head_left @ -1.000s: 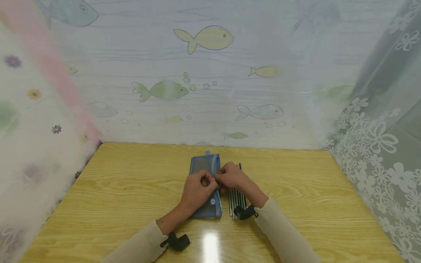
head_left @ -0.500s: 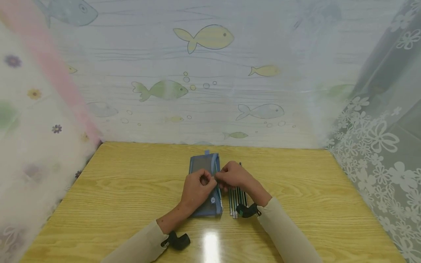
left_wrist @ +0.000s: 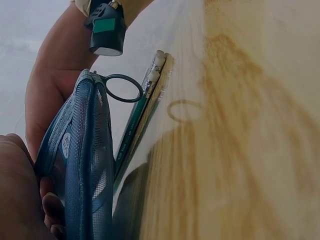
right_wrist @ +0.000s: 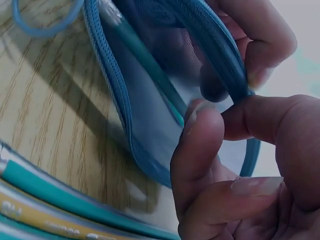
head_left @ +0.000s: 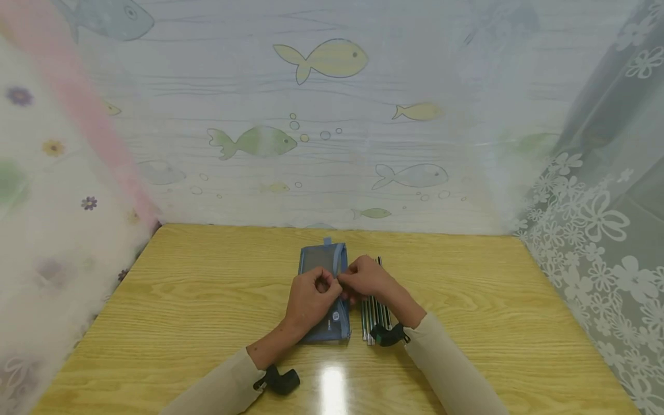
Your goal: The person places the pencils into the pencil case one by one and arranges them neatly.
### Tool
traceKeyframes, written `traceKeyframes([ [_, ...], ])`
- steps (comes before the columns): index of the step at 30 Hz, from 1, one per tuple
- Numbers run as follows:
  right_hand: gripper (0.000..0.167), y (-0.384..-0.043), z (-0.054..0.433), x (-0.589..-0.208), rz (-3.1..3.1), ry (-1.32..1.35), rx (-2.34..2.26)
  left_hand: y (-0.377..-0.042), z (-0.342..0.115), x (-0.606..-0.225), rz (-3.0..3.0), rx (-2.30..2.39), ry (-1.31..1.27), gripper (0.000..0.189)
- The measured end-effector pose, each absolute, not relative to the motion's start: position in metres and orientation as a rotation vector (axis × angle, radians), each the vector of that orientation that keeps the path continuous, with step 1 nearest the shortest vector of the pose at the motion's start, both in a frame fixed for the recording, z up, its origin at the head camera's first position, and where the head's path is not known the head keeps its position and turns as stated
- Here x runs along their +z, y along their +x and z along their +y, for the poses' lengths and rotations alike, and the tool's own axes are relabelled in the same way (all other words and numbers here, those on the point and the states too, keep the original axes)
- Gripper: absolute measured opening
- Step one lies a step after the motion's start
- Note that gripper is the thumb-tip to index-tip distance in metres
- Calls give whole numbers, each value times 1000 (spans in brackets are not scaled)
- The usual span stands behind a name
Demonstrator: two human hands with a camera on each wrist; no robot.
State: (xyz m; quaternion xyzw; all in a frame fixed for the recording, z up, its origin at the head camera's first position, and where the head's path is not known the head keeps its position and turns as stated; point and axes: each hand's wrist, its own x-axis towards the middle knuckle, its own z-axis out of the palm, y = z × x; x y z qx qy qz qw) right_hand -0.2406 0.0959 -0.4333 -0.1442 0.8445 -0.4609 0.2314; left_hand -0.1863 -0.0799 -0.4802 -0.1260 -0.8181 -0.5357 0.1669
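A blue mesh pencil case [head_left: 317, 257] lies on the table with its long zipped side unzipped. My left hand [head_left: 309, 302] bends over the case and pinches the zipper edge between thumb and fingers. From the other side my right hand [head_left: 367, 278] pinches the same edge, right beside the left fingertips. In the right wrist view the mouth gapes, and a green pencil [right_wrist: 150, 62] lies inside. Several pencils [head_left: 368, 323], green and yellow, lie in a row just right of the case, partly under my right wrist.
A blue cord loop [right_wrist: 47, 33] hangs from the zipper end. The wood-grain table [head_left: 207, 288] runs back to a fish-print curtain [head_left: 332, 138]. Black wrist cameras sit at both cuffs, the right one [head_left: 386, 334] over the pencils' near ends.
Both hands stay at the zipper edge. The right hand shifts very slightly, and the gap along the edge looks narrower in the head view than half a second ago.
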Motion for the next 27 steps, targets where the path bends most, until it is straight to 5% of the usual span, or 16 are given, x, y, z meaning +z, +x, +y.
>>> traceKeyframes([
  [27, 17, -223, 165, -436, 2632, -338, -1129, -185, -79, -483, -2352, -1500, -369, 13],
])
